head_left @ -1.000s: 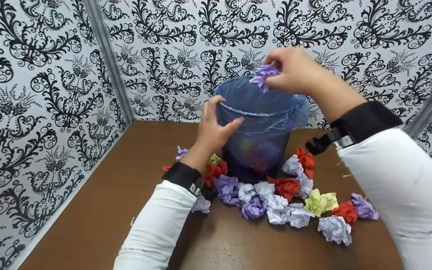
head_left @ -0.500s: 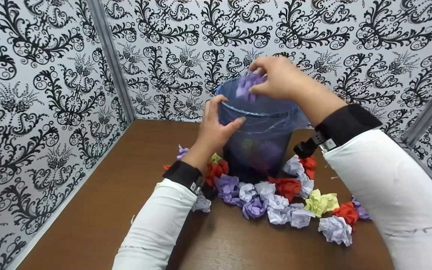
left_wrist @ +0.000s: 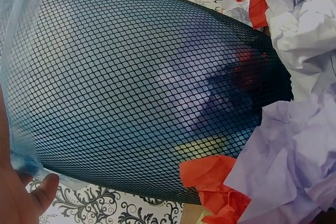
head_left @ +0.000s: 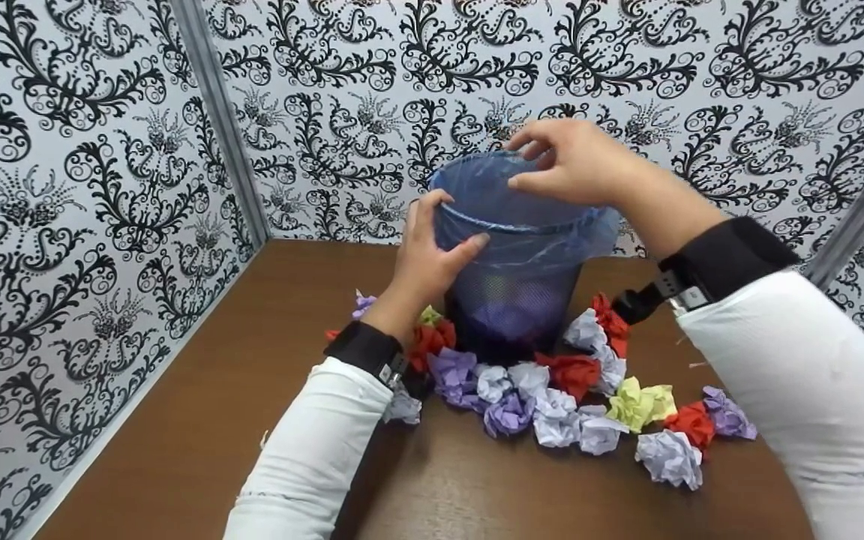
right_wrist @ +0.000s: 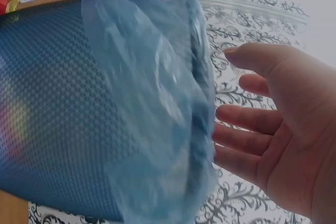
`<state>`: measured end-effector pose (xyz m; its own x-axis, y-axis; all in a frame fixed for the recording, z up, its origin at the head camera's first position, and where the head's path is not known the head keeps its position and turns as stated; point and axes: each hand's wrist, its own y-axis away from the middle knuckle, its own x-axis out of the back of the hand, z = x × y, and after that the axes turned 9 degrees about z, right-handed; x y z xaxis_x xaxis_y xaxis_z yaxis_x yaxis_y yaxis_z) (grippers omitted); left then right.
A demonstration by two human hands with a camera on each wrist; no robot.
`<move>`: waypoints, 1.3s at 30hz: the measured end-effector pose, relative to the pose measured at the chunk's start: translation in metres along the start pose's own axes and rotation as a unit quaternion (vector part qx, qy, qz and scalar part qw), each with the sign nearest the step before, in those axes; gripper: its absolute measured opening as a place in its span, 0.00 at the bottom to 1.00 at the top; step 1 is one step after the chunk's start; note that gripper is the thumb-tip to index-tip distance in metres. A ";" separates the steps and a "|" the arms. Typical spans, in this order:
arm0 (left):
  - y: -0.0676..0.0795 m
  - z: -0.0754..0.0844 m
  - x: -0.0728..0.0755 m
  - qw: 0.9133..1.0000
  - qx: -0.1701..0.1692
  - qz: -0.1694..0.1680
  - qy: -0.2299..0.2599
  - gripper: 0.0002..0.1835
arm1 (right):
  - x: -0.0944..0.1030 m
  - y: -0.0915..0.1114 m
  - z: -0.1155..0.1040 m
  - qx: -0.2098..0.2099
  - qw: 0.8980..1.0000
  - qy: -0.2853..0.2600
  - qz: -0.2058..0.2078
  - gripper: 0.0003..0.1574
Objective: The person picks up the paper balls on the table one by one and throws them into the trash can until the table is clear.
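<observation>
A dark mesh wastebasket [head_left: 514, 292] stands upright on the table, lined with a blue plastic bag [head_left: 544, 244] folded over its rim. My left hand [head_left: 426, 251] grips the rim at the near left, with the thumb against the bag outside. Over the opening hovers my right hand [head_left: 582, 161], its fingers loosely bent and nothing between them. In the right wrist view the same hand [right_wrist: 283, 124] is spread just beyond the rim. Through the mesh in the left wrist view a purple paper ball [left_wrist: 191, 85] shows inside, with yellow and red paper near it.
Several crumpled paper balls lie in front of the basket: purple [head_left: 507, 415], white [head_left: 556, 418], red [head_left: 573, 373] and yellow [head_left: 640, 403]. More lie beside my left wrist, including a red ball [head_left: 432, 341]. Patterned walls [head_left: 327, 172] close off the back and sides of the brown table [head_left: 199, 390].
My right hand moved left over the basket with a purple paper ball, then let it go and drew back slightly right. Purple now shows lower inside the mesh. My left hand stayed put.
</observation>
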<state>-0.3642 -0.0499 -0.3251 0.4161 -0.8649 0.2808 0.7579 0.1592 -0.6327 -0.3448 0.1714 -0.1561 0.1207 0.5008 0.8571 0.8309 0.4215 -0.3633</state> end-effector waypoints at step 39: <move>0.000 -0.004 -0.003 1.000 -0.012 0.006 0.007 0.39 | -0.020 0.207 0.197 -0.095 0.993 0.055 -0.053 0.29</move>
<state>-0.3676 -0.0493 -0.3289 0.4179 -0.8696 0.2629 0.7409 0.1588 -0.6526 -0.2828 0.3978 -0.3203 0.0766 0.3705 0.9256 0.9282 0.3126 -0.2020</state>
